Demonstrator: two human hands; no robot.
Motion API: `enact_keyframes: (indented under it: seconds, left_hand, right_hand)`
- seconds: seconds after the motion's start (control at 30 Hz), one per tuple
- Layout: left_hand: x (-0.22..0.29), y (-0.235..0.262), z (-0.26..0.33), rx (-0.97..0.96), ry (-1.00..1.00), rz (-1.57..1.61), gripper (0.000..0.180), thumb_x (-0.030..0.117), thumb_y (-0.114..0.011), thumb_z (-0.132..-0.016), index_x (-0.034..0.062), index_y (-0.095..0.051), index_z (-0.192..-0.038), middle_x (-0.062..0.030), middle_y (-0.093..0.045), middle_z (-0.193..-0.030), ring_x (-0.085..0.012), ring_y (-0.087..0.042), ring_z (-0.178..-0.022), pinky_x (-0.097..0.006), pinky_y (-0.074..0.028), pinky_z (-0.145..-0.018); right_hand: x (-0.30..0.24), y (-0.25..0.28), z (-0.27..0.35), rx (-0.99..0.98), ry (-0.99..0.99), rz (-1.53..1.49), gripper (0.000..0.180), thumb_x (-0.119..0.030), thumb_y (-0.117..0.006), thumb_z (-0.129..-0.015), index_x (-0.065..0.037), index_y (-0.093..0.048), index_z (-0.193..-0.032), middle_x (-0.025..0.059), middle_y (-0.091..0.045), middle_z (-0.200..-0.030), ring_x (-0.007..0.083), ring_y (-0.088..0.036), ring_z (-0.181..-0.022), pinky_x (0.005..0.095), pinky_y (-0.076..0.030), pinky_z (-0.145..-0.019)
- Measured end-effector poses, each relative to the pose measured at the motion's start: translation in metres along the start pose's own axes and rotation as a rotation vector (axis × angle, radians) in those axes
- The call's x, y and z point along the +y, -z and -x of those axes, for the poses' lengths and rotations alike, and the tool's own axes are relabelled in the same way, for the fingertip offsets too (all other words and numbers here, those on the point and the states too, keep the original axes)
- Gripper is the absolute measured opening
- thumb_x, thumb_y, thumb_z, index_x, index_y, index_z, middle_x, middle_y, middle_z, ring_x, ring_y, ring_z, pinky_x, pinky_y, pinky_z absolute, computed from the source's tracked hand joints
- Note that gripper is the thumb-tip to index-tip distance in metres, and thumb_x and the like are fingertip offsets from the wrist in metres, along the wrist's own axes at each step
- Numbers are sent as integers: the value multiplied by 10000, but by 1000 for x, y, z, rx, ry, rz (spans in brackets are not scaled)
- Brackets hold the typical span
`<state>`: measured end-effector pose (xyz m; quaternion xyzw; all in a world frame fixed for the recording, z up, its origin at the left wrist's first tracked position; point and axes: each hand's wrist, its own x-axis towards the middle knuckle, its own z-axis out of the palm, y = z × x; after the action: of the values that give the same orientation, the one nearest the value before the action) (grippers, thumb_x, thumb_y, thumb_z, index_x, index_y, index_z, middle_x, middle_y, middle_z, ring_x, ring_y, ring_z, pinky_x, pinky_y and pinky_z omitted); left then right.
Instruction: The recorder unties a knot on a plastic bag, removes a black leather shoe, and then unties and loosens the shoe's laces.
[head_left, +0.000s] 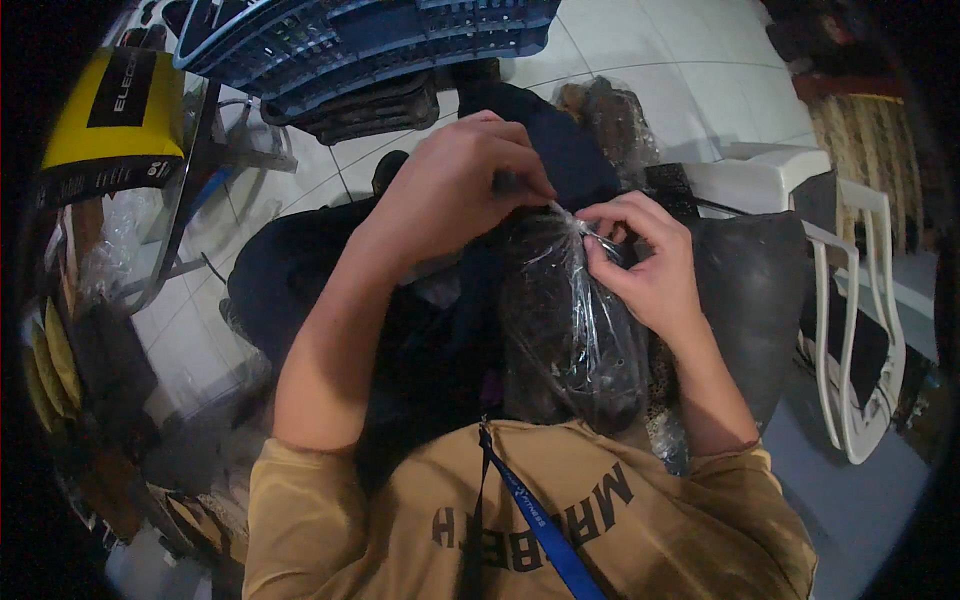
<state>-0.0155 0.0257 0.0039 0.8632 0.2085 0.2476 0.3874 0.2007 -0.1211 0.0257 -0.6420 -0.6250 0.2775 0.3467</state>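
Observation:
A clear plastic bag with dark contents, too dim to identify, rests against my lap. Its neck is gathered and twisted near the top. My left hand pinches the loose end of that neck between thumb and fingertips. Just to the right and slightly nearer, my right hand is closed around the gathered neck, thumb against fingers. The two hands are close together but apart. Whether a tie or band is at the neck cannot be made out.
A blue plastic crate stands ahead, above a black crate. At the far left is a yellow and black package by a metal frame. Another filled clear bag lies on the tiled floor. A white plastic chair stands at the right.

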Motion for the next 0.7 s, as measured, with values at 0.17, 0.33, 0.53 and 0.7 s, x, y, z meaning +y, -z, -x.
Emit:
enact_keyframes:
  seconds: [0.17, 0.33, 0.53, 0.7]
  left_hand:
    - [-13, 9, 0, 200, 98, -74, 184, 44, -847, -859, 54, -817, -1041, -84, -731, -951, -245, -698, -917, -368, -558, -841]
    - [3, -15, 0, 49, 53, 363, 213, 77, -852, -879, 34, -786, -1077, -64, -726, -950, -222, -694, -939, -347, -541, -868]
    - [4, -23, 0, -75, 43, 447, 181, 65, -806, -913, 18, -769, -1084, -54, -744, -975, -173, -678, -937, -330, -536, -896]
    - [5, -27, 2, -146, 167, 466, 162, 59, -765, -927, 6, -758, -1080, -62, -760, -977, -143, -662, -880, -308, -545, -862]
  right_hand:
    - [3, 4, 1, -7, -29, -1, 212, -23, -822, -814, -25, -778, -1021, 61, -644, -836, 170, -596, -755, 309, -512, -725]
    - [-4, 9, -1, -26, -48, 23, 142, -30, -787, -870, -2, -736, -999, 87, -640, -837, 186, -605, -769, 320, -505, -719]
    - [-3, 12, -9, 83, -37, 32, 62, -20, -710, -936, 15, -667, -963, 121, -664, -918, 218, -651, -785, 337, -521, -736]
    - [-18, 29, -16, -147, 51, 81, 133, -57, -762, -899, 0, -686, -992, 115, -678, -955, 228, -660, -749, 350, -541, -702]
